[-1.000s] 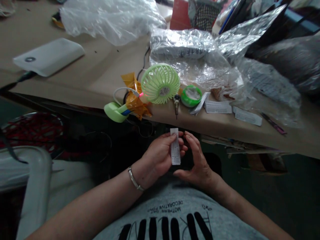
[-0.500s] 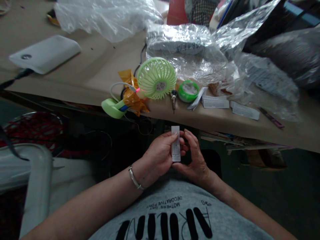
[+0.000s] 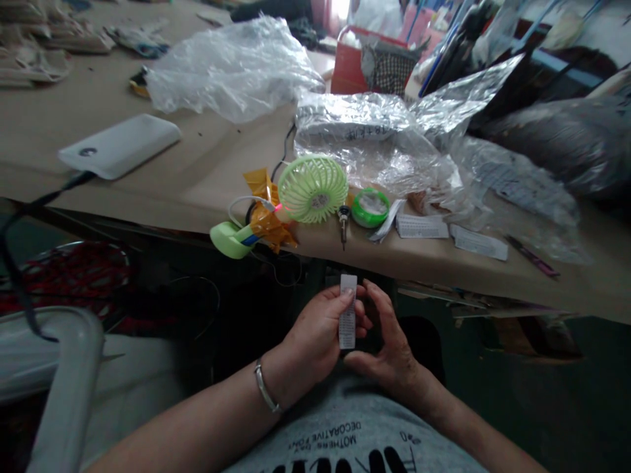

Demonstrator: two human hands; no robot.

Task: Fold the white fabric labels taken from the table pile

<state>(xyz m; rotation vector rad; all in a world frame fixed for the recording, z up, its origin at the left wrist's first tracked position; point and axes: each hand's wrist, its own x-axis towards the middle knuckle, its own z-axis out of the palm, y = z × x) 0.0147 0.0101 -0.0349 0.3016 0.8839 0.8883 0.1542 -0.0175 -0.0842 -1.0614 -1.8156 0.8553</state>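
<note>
My left hand (image 3: 320, 328) grips a narrow white printed label (image 3: 348, 328), with its thumb on the face and its fingers behind. The label stands lengthwise just below the table's front edge; whether it is one piece or a stack, I cannot tell. Close to its right side is my right hand (image 3: 389, 341), with thumb and curved fingers apart and nothing seen between them. Above the hands, more printed labels (image 3: 422, 226) lie on the table next to a green round container (image 3: 371, 207). A pointed metal-tipped tool (image 3: 344, 226) juts toward the table's edge.
A green fan (image 3: 315, 189) bound with orange tape stands at the front edge. To the left lies a white device (image 3: 121, 146) with a black cable. Clear plastic bags (image 3: 365, 131) cover the table's back. A thin purple-handled tool (image 3: 532, 256) is at the right.
The camera view has tilted up, so the table and hands sit lower in the picture. My left hand keeps its hold on the label, and my right hand stays beside it.
</note>
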